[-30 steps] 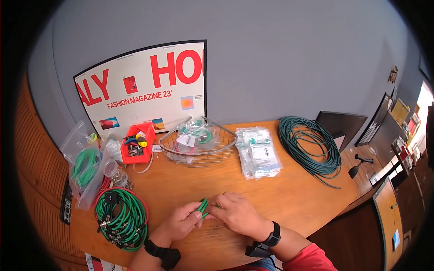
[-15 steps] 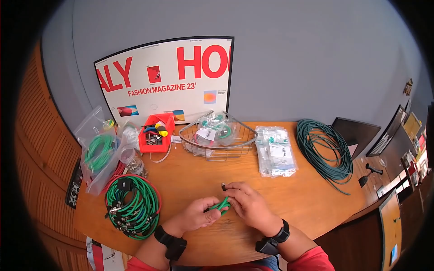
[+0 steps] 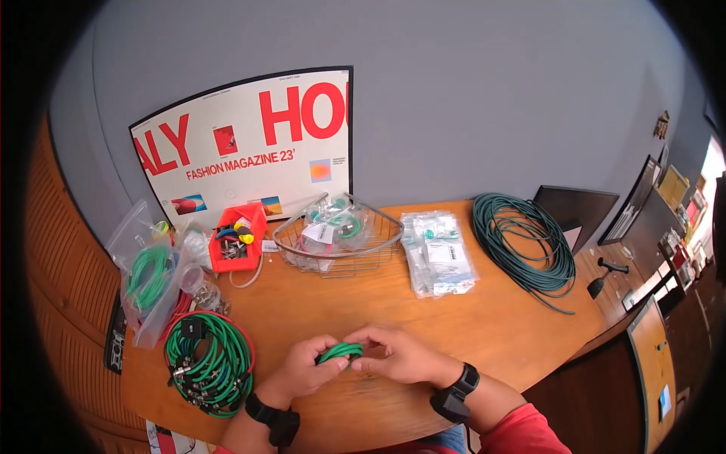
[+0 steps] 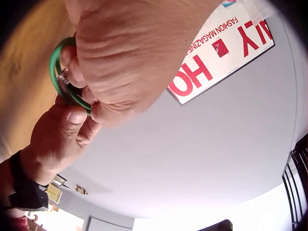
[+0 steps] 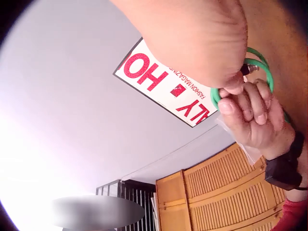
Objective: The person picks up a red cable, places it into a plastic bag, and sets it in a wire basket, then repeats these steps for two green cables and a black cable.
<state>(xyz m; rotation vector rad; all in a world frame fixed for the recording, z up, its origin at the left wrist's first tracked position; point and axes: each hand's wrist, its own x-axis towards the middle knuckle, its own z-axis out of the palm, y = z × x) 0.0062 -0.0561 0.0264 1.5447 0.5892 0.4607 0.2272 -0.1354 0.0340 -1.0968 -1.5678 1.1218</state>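
Both hands are together over the front middle of the table. My left hand (image 3: 304, 369) grips a small coil of green cable (image 3: 340, 351), its thumb along the near side. At the coil's right side, my right hand (image 3: 397, 354) pinches the cable between thumb and curled fingers. In the left wrist view, the green cable (image 4: 54, 67) loops round beside the fingers, with a metal connector (image 4: 63, 75) inside the loop. The right wrist view shows that connector (image 5: 252, 69) with a dark sleeve between the hands. Parts of the coil are hidden by the fingers.
Left on the table (image 3: 302, 303) lie a big bundle of green cables (image 3: 234, 363), a bag of green cable (image 3: 147, 280), a jar of connectors (image 3: 198, 286) and a red bin (image 3: 236, 263). Behind are a wire basket (image 3: 340, 261), clear packets (image 3: 446, 261) and a dark green cable coil (image 3: 563, 280).
Half a second ago the right hand held a connector end up above the cable; now that end is down at the coil and the hands are closer together. The head view has also shifted.
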